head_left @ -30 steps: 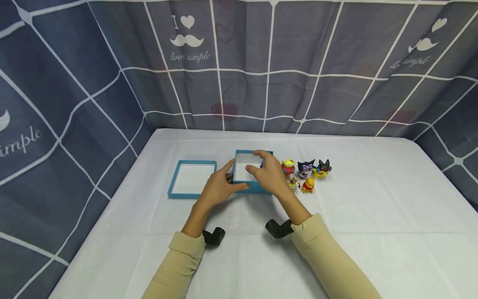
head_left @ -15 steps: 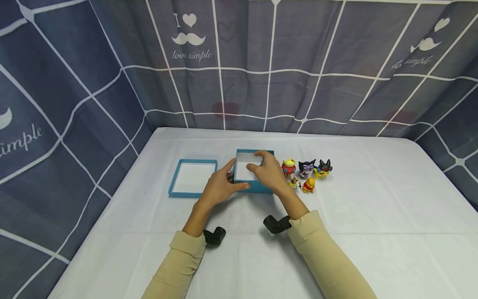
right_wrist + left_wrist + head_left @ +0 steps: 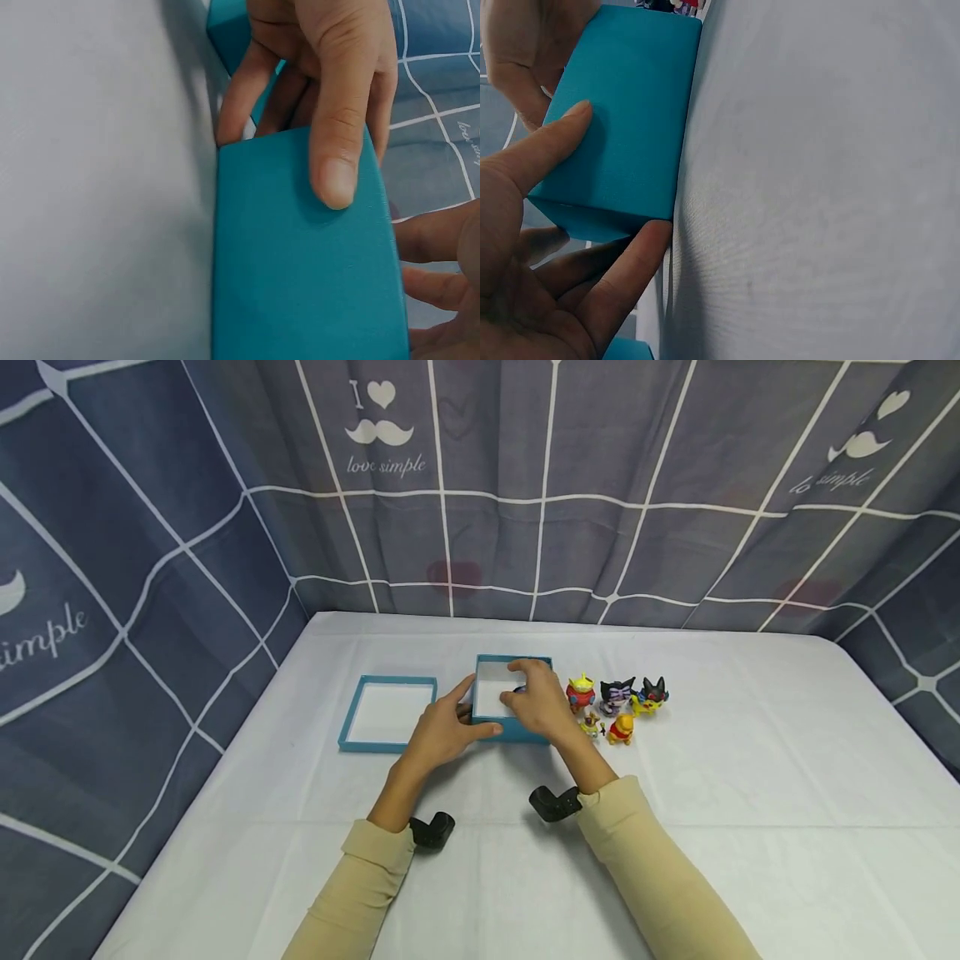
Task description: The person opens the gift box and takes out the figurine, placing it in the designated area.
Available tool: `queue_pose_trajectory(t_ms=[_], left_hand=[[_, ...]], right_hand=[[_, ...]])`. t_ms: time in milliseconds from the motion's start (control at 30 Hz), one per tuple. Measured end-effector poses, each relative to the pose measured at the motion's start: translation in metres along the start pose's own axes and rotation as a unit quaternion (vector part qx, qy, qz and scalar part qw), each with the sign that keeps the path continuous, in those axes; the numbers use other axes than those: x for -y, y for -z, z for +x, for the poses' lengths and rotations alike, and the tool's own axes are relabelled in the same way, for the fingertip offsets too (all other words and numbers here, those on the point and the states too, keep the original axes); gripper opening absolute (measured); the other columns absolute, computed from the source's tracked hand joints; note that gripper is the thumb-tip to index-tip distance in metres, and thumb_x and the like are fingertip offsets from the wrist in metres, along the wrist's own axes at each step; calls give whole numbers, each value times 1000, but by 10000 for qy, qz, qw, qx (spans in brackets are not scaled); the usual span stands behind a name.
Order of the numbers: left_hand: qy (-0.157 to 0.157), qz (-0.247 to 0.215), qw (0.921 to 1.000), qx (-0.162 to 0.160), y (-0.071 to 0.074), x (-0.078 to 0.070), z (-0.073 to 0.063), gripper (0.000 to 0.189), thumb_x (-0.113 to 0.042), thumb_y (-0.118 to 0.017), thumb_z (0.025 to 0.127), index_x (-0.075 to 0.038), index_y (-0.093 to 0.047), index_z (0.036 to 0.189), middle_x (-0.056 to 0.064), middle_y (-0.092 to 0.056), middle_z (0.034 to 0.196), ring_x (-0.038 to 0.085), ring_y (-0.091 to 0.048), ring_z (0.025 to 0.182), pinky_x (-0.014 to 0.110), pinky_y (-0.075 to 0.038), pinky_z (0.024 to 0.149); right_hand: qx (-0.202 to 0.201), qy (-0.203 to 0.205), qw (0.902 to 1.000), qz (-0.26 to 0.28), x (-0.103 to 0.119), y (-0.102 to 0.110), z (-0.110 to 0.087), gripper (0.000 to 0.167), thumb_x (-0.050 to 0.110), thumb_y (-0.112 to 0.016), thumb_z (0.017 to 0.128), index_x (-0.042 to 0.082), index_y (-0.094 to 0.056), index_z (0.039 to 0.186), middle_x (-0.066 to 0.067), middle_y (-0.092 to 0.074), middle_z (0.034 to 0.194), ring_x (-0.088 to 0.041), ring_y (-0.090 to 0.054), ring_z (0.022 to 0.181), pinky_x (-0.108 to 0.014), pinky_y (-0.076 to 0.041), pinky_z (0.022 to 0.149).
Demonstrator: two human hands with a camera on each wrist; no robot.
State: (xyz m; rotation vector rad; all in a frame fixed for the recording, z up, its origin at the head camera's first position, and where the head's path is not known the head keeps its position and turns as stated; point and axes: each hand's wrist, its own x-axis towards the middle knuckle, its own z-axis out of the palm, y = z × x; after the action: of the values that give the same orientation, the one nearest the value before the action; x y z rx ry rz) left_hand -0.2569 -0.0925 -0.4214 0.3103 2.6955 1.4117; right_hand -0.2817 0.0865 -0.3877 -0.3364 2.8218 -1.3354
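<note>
A teal box (image 3: 512, 729) with a white inside stands with its open top up on the white table. My left hand (image 3: 438, 735) grips its left end, the thumb on the front wall and the fingers round the side. My right hand (image 3: 542, 697) is down over the open top, thumb and fingers curled round a small dark-blue toy figure (image 3: 519, 689), mostly hidden by the hand. In the left wrist view the front wall of the box (image 3: 634, 112) is seen close under the left thumb. Left of the box lies its teal-rimmed lid (image 3: 375, 747), white inside facing up.
Several toy figures stand right of the box: a red-and-yellow one (image 3: 581, 693), a black-and-purple one (image 3: 617, 695), a yellow one with black ears (image 3: 649, 696), a small one (image 3: 591, 724) and a yellow bear (image 3: 621, 729). A grey checked curtain (image 3: 495, 543) hangs behind.
The right hand shifts slightly inside the box, and the dark-blue bit between its thumb and finger shows differently. The left hand keeps its hold; the box and other figures stay put.
</note>
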Motion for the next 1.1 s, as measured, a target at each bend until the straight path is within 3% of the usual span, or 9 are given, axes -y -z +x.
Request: queue_pose_trajectory(t_ms=[100, 167, 300, 400, 500, 800, 1100], left_hand=[[-35, -14, 10000, -38, 0, 0, 1, 95, -36, -82, 82, -11, -29, 156, 26, -59, 130, 32, -58, 121, 48, -46, 98], [-68, 13, 10000, -62, -1, 0, 2, 95, -36, -82, 82, -10, -30, 156, 26, -59, 129, 33, -59, 120, 48, -47, 98], [-99, -3, 9999, -51, 0, 0, 2, 94, -35, -82, 82, -10, -30, 156, 27, -58, 129, 33, -58, 120, 48, -47, 97], [-81, -33, 10000, -23, 0, -1, 1, 94, -35, -82, 83, -11, -29, 156, 27, -57, 131, 33, -58, 121, 48, -47, 97], [-70, -83, 9999, -16, 1, -2, 1, 93, -35, -81, 83, -11, -29, 156, 26, -57, 131, 33, -58, 122, 48, -47, 97], [-93, -99, 9999, -13, 1, -1, 0, 92, -33, -80, 84, -9, -28, 156, 25, -59, 130, 33, -59, 119, 47, -48, 96], [-118, -157, 9998, -27, -1, 0, 0, 92, -30, -81, 84, -8, -28, 156, 24, -60, 129, 32, -60, 118, 46, -49, 94]], right_hand=[[183, -141, 9997, 56, 1, 2, 2, 51, 8, -67, 92, -4, -51, 139, -23, -49, 141, -37, -49, 126, -50, -41, 101], [363, -275, 9989, 130, 1, 4, 4, 53, 7, -66, 92, -4, -49, 141, -24, -55, 133, -35, -57, 108, -47, -46, 92], [703, -375, 9968, 63, 2, 6, 5, 55, 6, -65, 92, -4, -46, 144, -24, -56, 130, -31, -52, 87, -43, -45, 82], [884, -329, 9955, -105, 3, 6, 7, 55, 5, -64, 93, -5, -45, 143, -25, -51, 138, -34, -56, 104, -45, -47, 90], [990, -285, 9943, -261, 4, 6, 8, 55, 4, -65, 92, -6, -46, 143, -27, -55, 133, -37, -55, 119, -47, -47, 95], [905, 48, 9900, -1082, 2, -1, 12, 54, 2, -72, 87, -7, -53, 137, -24, -64, 120, -35, -63, 108, -45, -51, 88], [1368, -245, 9762, -1667, 8, -3, 18, 45, 10, -72, 90, -5, -61, 131, -18, -63, 127, -33, -60, 115, -42, -50, 92]])
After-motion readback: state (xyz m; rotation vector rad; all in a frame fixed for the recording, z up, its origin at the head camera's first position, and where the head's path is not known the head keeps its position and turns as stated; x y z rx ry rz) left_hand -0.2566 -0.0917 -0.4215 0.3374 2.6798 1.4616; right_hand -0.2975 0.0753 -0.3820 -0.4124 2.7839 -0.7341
